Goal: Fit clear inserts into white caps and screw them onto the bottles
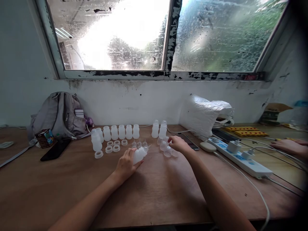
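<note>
My left hand (pixel 126 165) is closed around a bottle (pixel 139 156), fingers over its far side and thumb along the near one, and I cannot tell whether its underside touches the table (pixel 154 199). The bottle lies tilted, its long axis running from my palm out to the right and slightly away from me, so its teat (pixel 148 147) points towards the clear caps (pixel 167 153). Those caps sit to the right of the bottle, a short gap apart from it, and my right hand (pixel 179 144) is the nearer one to them. It is above their far right side, fingers partly curled and pointing left; I cannot tell whether they pinch a cap or only hover over it. Just beyond my left hand stand three loose teats (pixel 139 144), with white rings (pixel 116 148) spread to their left. To the right of my right hand, a phone (pixel 192 143) lies flat. Farther off, open bottles (pixel 121 132) stand upright in a row, and two domed bottles (pixel 163 129) stand side by side beyond the caps.
</note>
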`<state>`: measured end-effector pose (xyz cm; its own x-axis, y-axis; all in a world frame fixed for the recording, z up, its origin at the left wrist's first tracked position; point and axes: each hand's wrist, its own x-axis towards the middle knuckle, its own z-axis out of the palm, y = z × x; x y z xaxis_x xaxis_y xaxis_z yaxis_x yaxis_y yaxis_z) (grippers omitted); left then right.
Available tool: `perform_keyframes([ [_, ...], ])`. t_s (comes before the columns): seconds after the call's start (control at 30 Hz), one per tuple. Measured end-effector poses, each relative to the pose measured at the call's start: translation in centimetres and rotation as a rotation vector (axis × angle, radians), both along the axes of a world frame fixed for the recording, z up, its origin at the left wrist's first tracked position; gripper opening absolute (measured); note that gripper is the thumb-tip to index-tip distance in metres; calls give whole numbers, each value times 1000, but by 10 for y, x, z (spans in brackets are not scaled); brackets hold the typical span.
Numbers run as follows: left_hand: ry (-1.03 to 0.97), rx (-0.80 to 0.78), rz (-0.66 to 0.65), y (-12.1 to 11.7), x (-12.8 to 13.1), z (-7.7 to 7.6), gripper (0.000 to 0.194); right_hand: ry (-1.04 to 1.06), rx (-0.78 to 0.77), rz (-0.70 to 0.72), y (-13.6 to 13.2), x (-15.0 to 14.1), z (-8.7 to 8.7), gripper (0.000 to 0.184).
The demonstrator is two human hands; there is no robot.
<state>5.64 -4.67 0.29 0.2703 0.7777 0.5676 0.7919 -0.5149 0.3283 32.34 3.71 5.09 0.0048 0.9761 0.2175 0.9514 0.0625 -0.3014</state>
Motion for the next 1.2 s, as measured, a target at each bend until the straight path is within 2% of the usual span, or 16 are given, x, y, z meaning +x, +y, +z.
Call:
perform_keyframes([
  [0.13,39,20,9,4,-3,-2,44,1,-262,37,3,0,-9,24],
  [0.2,47,29,6,6,-5,-4,45,17,-315,69,3,-4,-11,27],
  [0.33,59,48,-9,9,-8,-4,47,47,-299,122,2,-9,-14,24],
  [0.47,54,48,-10,10,-9,-3,49,176,-224,221,-1,-15,-14,16],
  [0.6,54,15,26,8,-10,0,48,463,-91,346,-3,-26,-10,22],
  [0.7,70,-9,65,7,-11,1,46,706,-72,424,-7,-36,-6,33],
  [0.77,84,-17,83,7,-11,2,45,793,-68,467,-11,-43,-6,36],
  [0.9,100,-17,83,7,-11,0,45,824,-51,488,-14,-55,-13,38],
  [1.07,82,-12,52,8,-11,-1,46,773,-18,499,-16,-67,-24,38],
  [1.2,56,-23,40,7,-10,0,47,697,50,505,-22,-74,-27,37],
])
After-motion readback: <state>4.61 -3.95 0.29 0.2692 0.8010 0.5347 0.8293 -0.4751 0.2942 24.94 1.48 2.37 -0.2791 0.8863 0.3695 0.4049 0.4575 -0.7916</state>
